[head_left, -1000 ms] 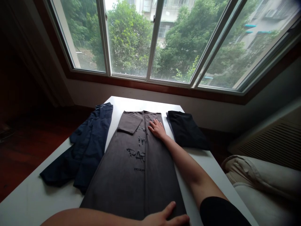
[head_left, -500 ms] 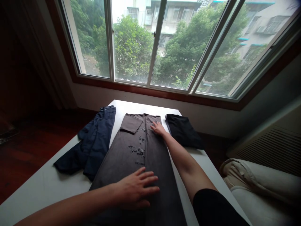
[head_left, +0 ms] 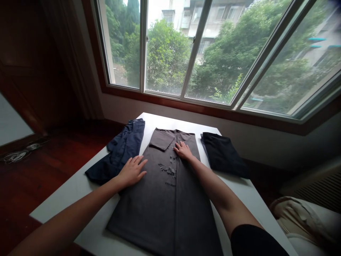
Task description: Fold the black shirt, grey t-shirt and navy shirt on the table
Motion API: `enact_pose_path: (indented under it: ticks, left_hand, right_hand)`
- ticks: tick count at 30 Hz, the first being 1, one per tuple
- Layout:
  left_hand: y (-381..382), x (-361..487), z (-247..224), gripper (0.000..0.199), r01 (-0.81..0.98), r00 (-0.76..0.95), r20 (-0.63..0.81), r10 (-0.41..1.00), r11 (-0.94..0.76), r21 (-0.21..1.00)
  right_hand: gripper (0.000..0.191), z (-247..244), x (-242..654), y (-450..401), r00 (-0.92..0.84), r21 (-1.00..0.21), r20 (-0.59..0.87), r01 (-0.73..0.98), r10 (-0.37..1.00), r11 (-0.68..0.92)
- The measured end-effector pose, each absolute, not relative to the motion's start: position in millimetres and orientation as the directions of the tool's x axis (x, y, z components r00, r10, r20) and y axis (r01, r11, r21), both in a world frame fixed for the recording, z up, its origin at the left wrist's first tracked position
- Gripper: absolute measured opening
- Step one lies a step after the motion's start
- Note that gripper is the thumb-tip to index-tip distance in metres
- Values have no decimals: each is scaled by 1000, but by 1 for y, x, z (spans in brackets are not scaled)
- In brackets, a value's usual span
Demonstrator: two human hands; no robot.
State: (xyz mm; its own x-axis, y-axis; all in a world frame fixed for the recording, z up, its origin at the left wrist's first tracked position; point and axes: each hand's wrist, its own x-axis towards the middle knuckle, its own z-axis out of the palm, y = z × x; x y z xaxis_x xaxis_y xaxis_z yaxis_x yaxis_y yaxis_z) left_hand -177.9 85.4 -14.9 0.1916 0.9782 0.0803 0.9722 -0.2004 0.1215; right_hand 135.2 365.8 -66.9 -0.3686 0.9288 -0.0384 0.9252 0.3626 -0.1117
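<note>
A dark grey T-shirt (head_left: 160, 209) lies on the white table (head_left: 98, 220), one side folded in over its printed letters. One sleeve (head_left: 162, 139) lies flat near the far end. My right hand (head_left: 183, 150) rests on the folded panel beside that sleeve, fingers bent a little but apart. At the shirt's left edge is my left hand (head_left: 132, 171), palm down with fingers spread, between the shirt and the dark blue trousers (head_left: 128, 142). Neither hand grips any cloth that I can see.
A folded black garment (head_left: 226, 154) lies on the table's right side. Beyond the table is a wide window (head_left: 183, 64) above a wall. A cream padded bundle (head_left: 298, 217) sits at the lower right. Coiled cables (head_left: 21, 153) lie on the red-brown floor (head_left: 53, 177) at left.
My left hand has moved from above the shirt's near middle to its left edge. My right hand has slid slightly towards the sleeve. The view has swung left.
</note>
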Motion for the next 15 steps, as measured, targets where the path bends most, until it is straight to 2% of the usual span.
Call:
enact_pose_path:
  ticks: [3,8,12,15]
  left_hand:
    - [76,-180,-21,62,974,190,52,980,-195,118]
    - [68,-175,-9,58,987,105,58,993,-111,119]
    - [68,-174,3,62,962,67,-96,993,-39,271]
    - [67,-177,9,63,920,132,-187,973,-49,390]
  right_hand:
    - [67,-64,132,358,-351,-107,-32,932,936,346]
    - [52,-44,113,349,-395,-87,157,907,905,411]
    - [41,-23,71,346,-468,-152,209,852,859,501]
    - [41,-12,28,347,-514,-219,193,808,836,547]
